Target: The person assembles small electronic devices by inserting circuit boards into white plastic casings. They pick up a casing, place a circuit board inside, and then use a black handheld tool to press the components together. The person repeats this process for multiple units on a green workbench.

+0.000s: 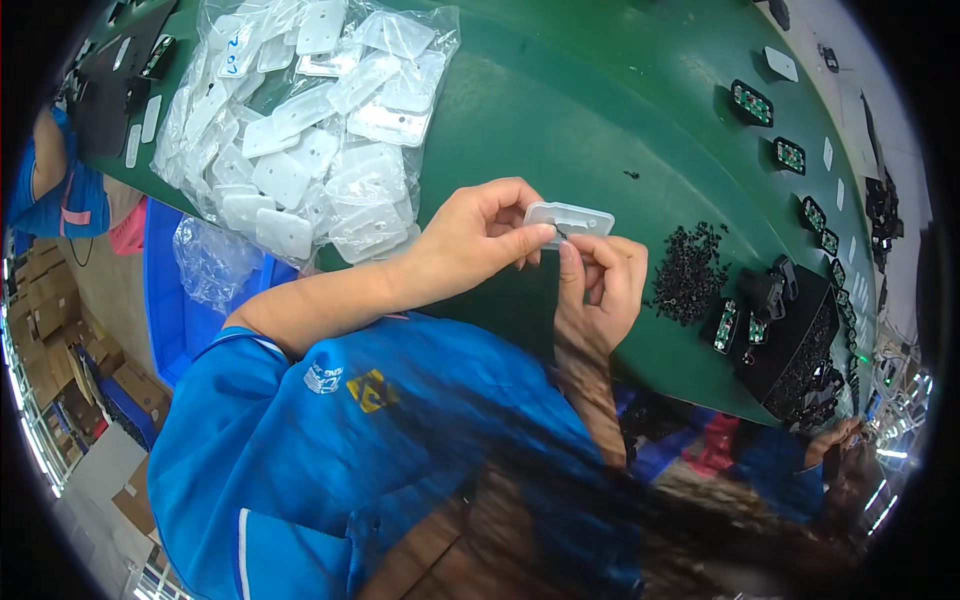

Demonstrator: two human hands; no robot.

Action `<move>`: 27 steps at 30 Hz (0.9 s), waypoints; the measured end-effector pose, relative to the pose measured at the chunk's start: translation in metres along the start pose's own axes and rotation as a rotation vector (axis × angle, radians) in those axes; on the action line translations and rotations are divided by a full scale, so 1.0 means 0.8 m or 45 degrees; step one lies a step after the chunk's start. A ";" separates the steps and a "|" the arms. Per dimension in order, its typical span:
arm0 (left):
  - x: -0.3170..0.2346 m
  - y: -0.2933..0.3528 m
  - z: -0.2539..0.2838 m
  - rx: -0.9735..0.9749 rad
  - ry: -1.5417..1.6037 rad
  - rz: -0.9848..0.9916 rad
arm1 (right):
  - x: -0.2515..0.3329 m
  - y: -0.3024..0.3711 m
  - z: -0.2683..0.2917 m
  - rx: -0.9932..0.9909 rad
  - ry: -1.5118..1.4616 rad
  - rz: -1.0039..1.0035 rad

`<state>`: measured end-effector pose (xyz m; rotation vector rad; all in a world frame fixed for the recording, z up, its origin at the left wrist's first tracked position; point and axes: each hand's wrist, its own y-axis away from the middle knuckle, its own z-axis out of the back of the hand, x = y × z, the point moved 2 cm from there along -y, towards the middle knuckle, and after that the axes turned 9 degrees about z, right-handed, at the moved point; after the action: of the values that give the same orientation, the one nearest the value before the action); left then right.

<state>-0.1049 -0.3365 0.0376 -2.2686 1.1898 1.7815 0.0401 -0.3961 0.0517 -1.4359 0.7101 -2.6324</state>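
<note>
A translucent white plastic cover (585, 219) is held up over the green table in front of me. My left hand (490, 232) grips its left end between thumb and fingers. At its near edge, the thumb and forefinger of my right hand (605, 283) pinch a small black part (561, 236), which touches the cover; its exact shape is too small to tell. Just right of my right hand lies a loose pile of small black parts (688, 272). To the left, a clear plastic bag (300, 130) holds many more such translucent covers.
Circuit boards in black housings (752, 103) run along the right side of the green table (540, 100). A black tray (790, 365) of small parts stands at the right. Below the left edge is a blue bin (165, 290). Co-workers sit at both ends.
</note>
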 end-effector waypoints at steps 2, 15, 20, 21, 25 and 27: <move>0.003 0.001 -0.001 0.008 -0.005 -0.009 | -0.003 0.001 0.000 -0.017 -0.038 0.009; 0.001 0.001 -0.005 0.073 -0.418 -0.110 | -0.018 -0.023 0.031 0.445 -0.222 -0.403; -0.005 0.003 -0.002 0.097 -0.323 0.031 | -0.021 -0.023 0.026 0.475 -0.265 -0.375; -0.006 0.003 -0.002 0.092 -0.322 0.019 | -0.020 -0.025 0.026 0.482 -0.289 -0.386; -0.023 -0.001 0.000 0.139 -0.215 0.049 | -0.024 -0.031 0.021 0.399 -0.548 -0.537; -0.027 -0.007 0.003 0.104 -0.122 0.001 | -0.027 -0.039 0.017 0.396 -0.672 -0.684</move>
<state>-0.1045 -0.3196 0.0525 -2.1133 1.2234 1.7849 0.0686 -0.3673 0.0540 -2.3044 -0.1539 -2.3196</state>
